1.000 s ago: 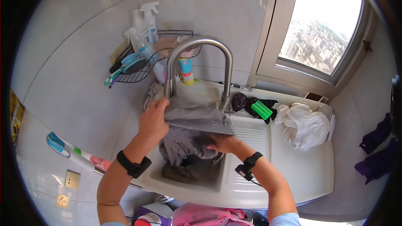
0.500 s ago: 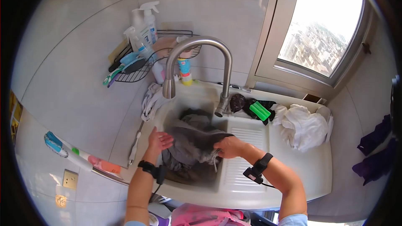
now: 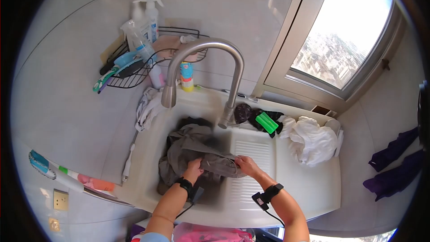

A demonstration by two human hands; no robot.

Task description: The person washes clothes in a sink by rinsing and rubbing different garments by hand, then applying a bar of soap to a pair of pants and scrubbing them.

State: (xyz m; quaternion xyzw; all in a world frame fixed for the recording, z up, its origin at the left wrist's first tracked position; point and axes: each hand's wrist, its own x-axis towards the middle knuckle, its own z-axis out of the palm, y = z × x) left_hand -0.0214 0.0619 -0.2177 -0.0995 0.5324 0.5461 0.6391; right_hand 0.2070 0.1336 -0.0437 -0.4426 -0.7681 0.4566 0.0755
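Observation:
A wet-looking grey garment point(image 3: 189, 145) with a light drawstring at its band lies bunched in the sink basin point(image 3: 147, 159). Its band is stretched between my two hands, over the basin's right side. My left hand point(image 3: 194, 170) is closed around the near edge of the cloth. At the band's right end, beside the ribbed washboard point(image 3: 253, 183), my right hand point(image 3: 247, 166) pinches the fabric. More dark cloth point(image 3: 192, 122) shows at the back of the basin. The steel tap point(image 3: 239, 62) arches above; I cannot tell whether water runs.
Right of the tap sit a green soap-like block point(image 3: 267, 122) on a black bag and a heap of white cloth point(image 3: 311, 141). A light cloth point(image 3: 148, 110) hangs on the left rim. The corner wire rack point(image 3: 130, 82) holds bottles and brushes. Purple cloths point(image 3: 394, 175) hang right.
My left hand, open and off the cloth before, has moved right and taken hold of the garment. The garment's band is now drawn out between both hands. The camera view has shifted slightly.

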